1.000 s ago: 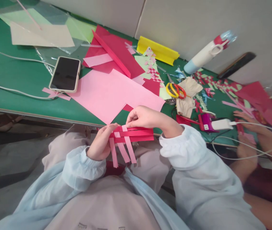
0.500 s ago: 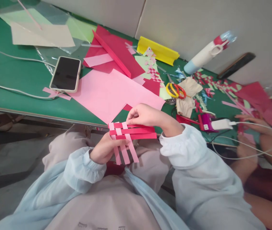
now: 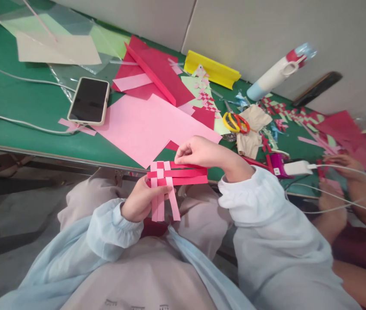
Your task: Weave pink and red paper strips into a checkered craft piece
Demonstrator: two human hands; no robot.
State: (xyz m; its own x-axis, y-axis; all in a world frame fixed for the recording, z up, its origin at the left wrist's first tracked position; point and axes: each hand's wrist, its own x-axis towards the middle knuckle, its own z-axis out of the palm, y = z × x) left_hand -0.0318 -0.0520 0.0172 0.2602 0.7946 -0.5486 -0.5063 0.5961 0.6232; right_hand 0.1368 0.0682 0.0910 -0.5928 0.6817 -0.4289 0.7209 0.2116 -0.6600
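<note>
Red and pink paper strips point(image 3: 160, 173) cross over and under each other in a small woven piece, held in front of the table edge. My left hand point(image 3: 142, 196) is closed on its lower left part, the thumb lying across the pink strips, whose loose ends hang down. At the upper right of the weave, my right hand point(image 3: 199, 154) pinches the top red strip. The loose red strip ends point(image 3: 191, 175) point right, beneath my right hand. Its other fingers are curled in.
On the green table point(image 3: 24, 99) lie a phone point(image 3: 89, 101), pink paper point(image 3: 147, 125), red paper point(image 3: 170, 82), scissors point(image 3: 236, 122) and a yellow folded piece point(image 3: 212, 69). A white bottle point(image 3: 276, 75) stands behind. A charger point(image 3: 297, 168) trails cables at right, near another person's hands point(image 3: 344, 168).
The woven piece has turned slightly, its pink strips now hanging straighter. My right hand has shifted slightly right and up, still pinching at the top red strip.
</note>
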